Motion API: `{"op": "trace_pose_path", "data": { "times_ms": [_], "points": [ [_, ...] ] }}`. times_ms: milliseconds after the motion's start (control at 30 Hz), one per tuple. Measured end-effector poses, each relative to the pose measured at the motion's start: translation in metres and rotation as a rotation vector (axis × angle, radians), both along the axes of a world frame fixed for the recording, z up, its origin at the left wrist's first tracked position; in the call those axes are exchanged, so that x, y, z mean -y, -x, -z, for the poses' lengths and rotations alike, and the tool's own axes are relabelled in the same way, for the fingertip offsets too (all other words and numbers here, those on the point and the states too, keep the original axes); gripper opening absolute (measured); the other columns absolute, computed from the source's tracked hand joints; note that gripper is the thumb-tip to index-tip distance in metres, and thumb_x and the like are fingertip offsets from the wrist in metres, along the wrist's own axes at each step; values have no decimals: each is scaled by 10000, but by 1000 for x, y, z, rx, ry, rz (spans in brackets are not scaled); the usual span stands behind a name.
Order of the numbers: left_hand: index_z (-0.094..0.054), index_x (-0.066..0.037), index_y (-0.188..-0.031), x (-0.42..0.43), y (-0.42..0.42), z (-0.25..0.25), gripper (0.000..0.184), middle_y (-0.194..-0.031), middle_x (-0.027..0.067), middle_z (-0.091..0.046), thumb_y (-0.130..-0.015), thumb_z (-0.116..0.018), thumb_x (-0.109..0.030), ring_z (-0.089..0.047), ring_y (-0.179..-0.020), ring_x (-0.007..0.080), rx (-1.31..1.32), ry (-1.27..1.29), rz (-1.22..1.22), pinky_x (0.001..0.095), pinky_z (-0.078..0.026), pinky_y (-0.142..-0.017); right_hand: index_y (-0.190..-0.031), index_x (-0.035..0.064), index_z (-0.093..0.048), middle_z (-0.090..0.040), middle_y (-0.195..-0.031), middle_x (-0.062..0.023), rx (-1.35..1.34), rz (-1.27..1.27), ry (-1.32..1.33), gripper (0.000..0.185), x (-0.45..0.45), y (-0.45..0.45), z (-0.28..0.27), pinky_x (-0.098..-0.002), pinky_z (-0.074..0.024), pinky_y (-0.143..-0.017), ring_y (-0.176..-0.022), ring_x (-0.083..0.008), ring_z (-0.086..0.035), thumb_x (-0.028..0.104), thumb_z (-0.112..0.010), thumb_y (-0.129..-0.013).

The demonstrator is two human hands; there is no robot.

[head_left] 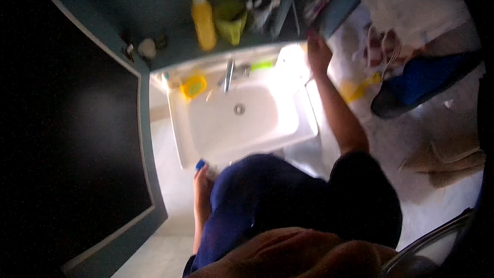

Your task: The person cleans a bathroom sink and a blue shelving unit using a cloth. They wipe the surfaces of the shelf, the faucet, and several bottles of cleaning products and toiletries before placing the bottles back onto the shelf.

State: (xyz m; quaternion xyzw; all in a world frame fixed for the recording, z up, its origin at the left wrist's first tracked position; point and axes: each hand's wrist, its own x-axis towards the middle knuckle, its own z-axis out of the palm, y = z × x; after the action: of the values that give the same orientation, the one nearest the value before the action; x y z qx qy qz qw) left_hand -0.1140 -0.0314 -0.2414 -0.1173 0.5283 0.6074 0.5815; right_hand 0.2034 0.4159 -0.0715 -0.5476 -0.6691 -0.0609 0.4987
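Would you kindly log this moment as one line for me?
left hand: holds blue-topped item near sink | right hand: at cabinet edge, contact unclear | yellow bottle: in cabinet

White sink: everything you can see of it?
The sink is white, ceramic-looking, a rounded rectangular bowl inside a flat rim. A round metallic drain sits in the bowl floor, nearer the back; a shiny metal-looking tap stands at the back, its spout over the bowl. A round yellow-and-green item sits back left, a bright green item right of the tap. Glare washes out the right side. Whether the left hand, near the front left corner, touches it is unclear.
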Motion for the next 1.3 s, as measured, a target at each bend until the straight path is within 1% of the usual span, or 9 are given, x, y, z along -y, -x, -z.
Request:
{"op": "trace_pose_path", "data": {
  "times_ms": [333, 433, 500, 567, 667, 767, 867, 1033, 1300],
  "points": [
    [-565, 6, -1045, -21, 1, -42, 301, -898, 133, -652, -814, -667, -157, -655, -752, 246, -258, -60, 194, 368, -556, -668, -874, 26, -656, -635, -708, -35, -205, -545, -290, 48, 88, 77, -155, -204, -436, -549, -622, -77, -580, 62, -643, -845],
    [-580, -5, -1027, -22, 7, -32, 277, -896, 113, -654, -796, -670, -127, -653, -751, 225, -323, -115, 216, 344, -543, -642, -1047, 70, -631, -667, -927, -126, -135, -457, -420, 216, 90, 84, -221, -317, -501, -619, -709, -214, -635, 70, -637, -831],
    [-582, -4, -1021, -21, 9, -34, 273, -887, 105, -651, -791, -670, -123, -651, -749, 218, -339, -121, 223, 336, -538, -634, -1128, 46, -630, -652, -1062, -118, -89, -335, -724, 290, 80, 89, -286, -302, -516, -749, -924, -163, -638, 91, -650, -843],
    [-582, -5, -1019, -21, 12, -39, 275, -876, 97, -648, -787, -671, -122, -648, -745, 213, -320, -121, 225, 330, -533, -626, -1171, 106, -625, -613, -1182, -168, -119, -357, -775, 331, 70, 88, -351, -451, -472, -936, -1115, -308, -589, 139, -661, -844],
    [-579, -6, -1024, -17, 13, -36, 280, -868, 93, -642, -787, -672, -123, -645, -735, 216, -289, -110, 223, 341, -540, -627, -1219, -17, -550, -658, -947, -155, -319, -531, -867, 383, 36, 95, -429, -329, -493, -702, -839, -267, -641, 123, -586, -865],
    [-575, -7, -1033, -19, 14, -26, 294, -881, 93, -636, -789, -676, -135, -641, -744, 222, -232, -147, 212, 355, -546, -650, -1259, -24, -505, -655, -962, -181, -567, -821, -507, 423, -32, 75, -505, -366, -506, -695, -879, -304, -646, 144, -573, -878],
    [-568, -3, -1042, -22, 13, -51, 310, -892, 96, -627, -789, -679, -143, -641, -767, 234, -284, -131, 241, 371, -554, -672, -1187, -21, -560, -649, -982, -212, -33, 264, -944, 353, -139, 61, -530, -415, -515, -695, -886, -341, -641, 173, -550, -892],
    [-568, -5, -1011, -25, 16, -16, 308, -841, 87, -612, -769, -699, -145, -633, -717, 229, -183, -185, 184, 370, -547, -623, -1169, -6, -577, -647, -1000, -203, 316, 295, -385, 336, -116, 57, -524, -426, -514, -709, -887, -340, -635, 188, -543, -897],
    [-572, -8, -969, -36, 17, -15, 269, -769, 70, -596, -772, -689, -148, -611, -640, 207, -222, -137, 221, 345, -513, -556, -1165, 6, -584, -643, -1017, -189, 786, 372, -97, 325, -145, 47, -530, -429, -513, -710, -893, -330, -631, 196, -537, -906]
  ]
}}
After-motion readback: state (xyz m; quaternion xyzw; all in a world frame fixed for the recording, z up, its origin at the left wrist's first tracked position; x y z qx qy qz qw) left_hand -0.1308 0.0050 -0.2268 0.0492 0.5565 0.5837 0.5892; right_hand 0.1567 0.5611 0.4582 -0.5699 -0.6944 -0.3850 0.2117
